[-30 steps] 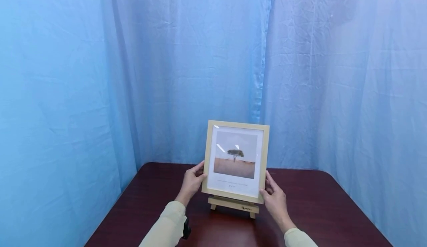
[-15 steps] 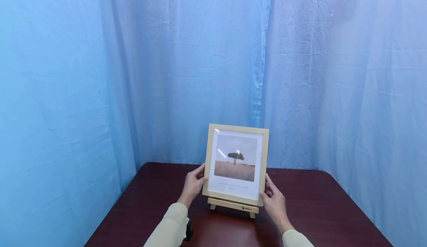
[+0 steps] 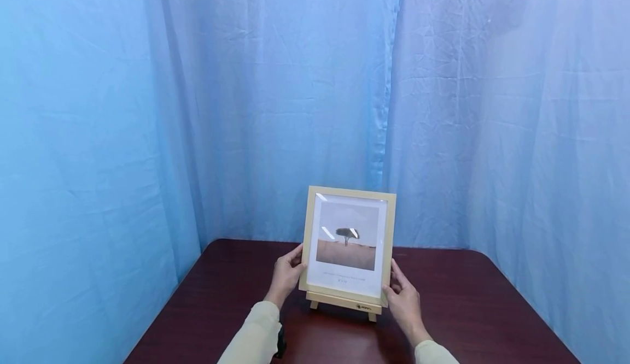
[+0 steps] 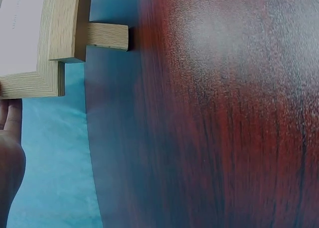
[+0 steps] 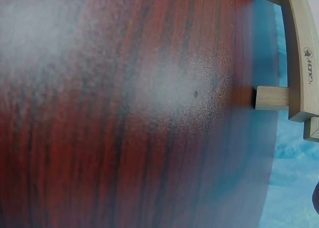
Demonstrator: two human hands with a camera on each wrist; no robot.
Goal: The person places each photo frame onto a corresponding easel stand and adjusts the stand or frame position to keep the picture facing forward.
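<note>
A picture frame [image 3: 350, 198] of pale wood, with a print of a lone tree, stands upright at a small wooden easel [image 3: 343, 302]. Its lower edge sits right at the easel's front ledge. My left hand [image 3: 285, 275] grips the frame's left side low down, thumb in front and fingers behind. On the other side, my right hand [image 3: 404, 301] holds the lower right edge the same way. In the left wrist view the ledge [image 4: 70, 26] overlaps the frame's bottom corner [image 4: 35, 86]. A small printed logo shows on the ledge [image 5: 302, 58] in the right wrist view.
The easel's short feet [image 5: 271, 98] rest on a dark red-brown wooden table [image 3: 458, 309] with rounded far corners. Light blue curtains [image 3: 295, 107] hang behind the table and along both sides.
Both hands have lowered the picture frame slightly, closing the gap between its bottom edge and the easel's ledge. The easel has stayed in place.
</note>
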